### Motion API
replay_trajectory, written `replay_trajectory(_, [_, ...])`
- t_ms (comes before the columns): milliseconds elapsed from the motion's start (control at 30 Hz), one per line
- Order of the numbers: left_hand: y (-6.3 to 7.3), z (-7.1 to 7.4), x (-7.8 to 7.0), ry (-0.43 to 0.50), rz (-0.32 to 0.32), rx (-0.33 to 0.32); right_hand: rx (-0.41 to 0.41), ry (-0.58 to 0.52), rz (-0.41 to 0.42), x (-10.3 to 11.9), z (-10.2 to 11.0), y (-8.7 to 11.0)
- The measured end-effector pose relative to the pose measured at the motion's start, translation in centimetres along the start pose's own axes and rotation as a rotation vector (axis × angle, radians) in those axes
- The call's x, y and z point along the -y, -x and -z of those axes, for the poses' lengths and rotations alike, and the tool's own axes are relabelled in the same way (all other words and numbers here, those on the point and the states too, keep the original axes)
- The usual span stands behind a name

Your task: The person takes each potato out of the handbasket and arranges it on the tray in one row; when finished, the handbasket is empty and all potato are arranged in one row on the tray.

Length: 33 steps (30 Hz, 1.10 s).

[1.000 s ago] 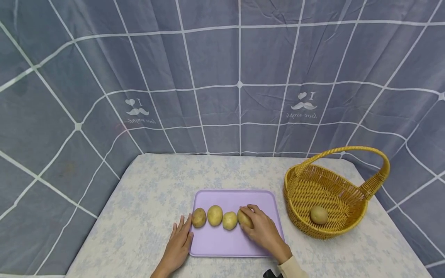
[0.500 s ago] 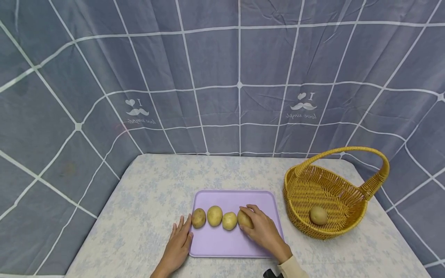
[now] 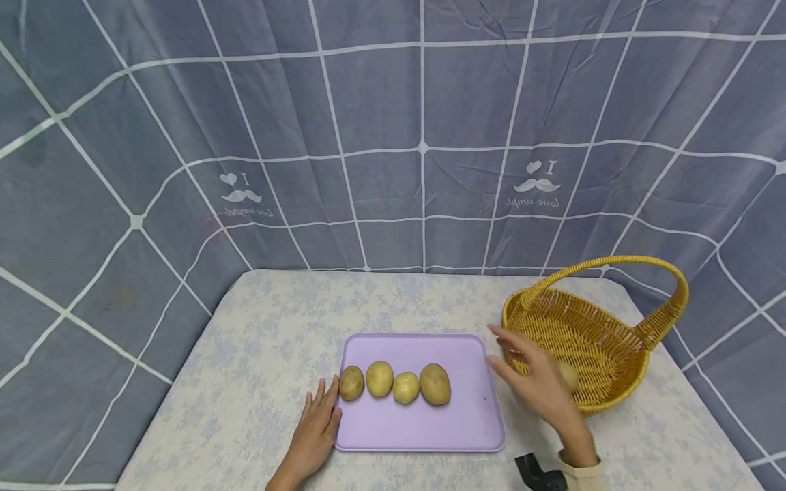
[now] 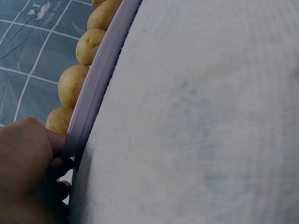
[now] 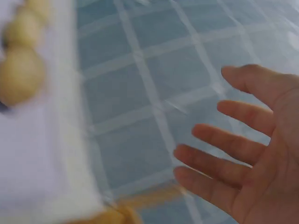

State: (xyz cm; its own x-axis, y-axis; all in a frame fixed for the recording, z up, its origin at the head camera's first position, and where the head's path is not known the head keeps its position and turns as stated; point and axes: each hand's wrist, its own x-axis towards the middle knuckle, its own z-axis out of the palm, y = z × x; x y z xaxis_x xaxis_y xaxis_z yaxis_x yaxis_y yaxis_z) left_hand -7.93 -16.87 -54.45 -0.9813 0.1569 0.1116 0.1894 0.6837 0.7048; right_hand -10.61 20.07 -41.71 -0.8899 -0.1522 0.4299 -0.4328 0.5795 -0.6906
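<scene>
Several potatoes lie in a row on a lilac tray (image 3: 424,429); the rightmost potato (image 3: 435,384) is the largest. My left hand (image 3: 319,423) rests flat on the table against the tray's left edge (image 4: 88,107), fingers straight. My right hand (image 3: 534,382) hovers open with spread fingers (image 5: 224,144) between the tray and a yellow wicker basket (image 3: 589,341), holding nothing. One potato (image 3: 570,375) lies in the basket, partly hidden behind the right hand.
The table has a pale floral cloth (image 3: 270,341). A grey checked curtain (image 3: 393,136) hangs behind and to both sides. The basket's tall handle (image 3: 645,269) arches over it. A dark wrist device (image 3: 537,472) shows at the bottom edge.
My right hand let go of the rightmost potato on the tray and moved right toward the basket, fingers spread. The left hand stayed put.
</scene>
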Motion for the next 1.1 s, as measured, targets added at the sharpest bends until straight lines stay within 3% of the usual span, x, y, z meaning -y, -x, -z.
replay_trajectory(200, [-0.2, 0.2, -0.1, 0.002, 0.005, 0.000, -0.211, -0.075, -0.050, -0.8, 7.3, -0.2])
replay_trajectory(300, [-0.3, 0.3, -0.1, 0.002, 0.006, -0.001, -0.236, -0.062, -0.125, -2.8, 9.0, -0.6])
replay_trajectory(400, [-0.3, 0.3, 0.0, -0.003, 0.002, -0.009, -0.171, 0.019, -0.232, -5.6, 9.3, -1.0])
replay_trajectory(567, [-0.1, 0.1, 0.1, -0.001, -0.010, -0.022, 0.050, 0.110, -0.389, -9.4, 8.0, -0.9])
replay_trajectory(733, [0.0, -0.1, 0.2, 0.014, -0.001, -0.006, 0.253, 0.210, -0.460, -11.0, 6.6, -0.3])
replay_trajectory(900, [0.1, 0.0, 0.1, 0.020, 0.007, 0.001, 0.346, 0.244, -0.442, -11.4, 6.2, 0.2])
replay_trajectory(1100, [0.1, -0.1, 0.0, 0.018, 0.009, -0.001, 0.374, 0.142, -0.543, -11.6, 5.9, 0.7])
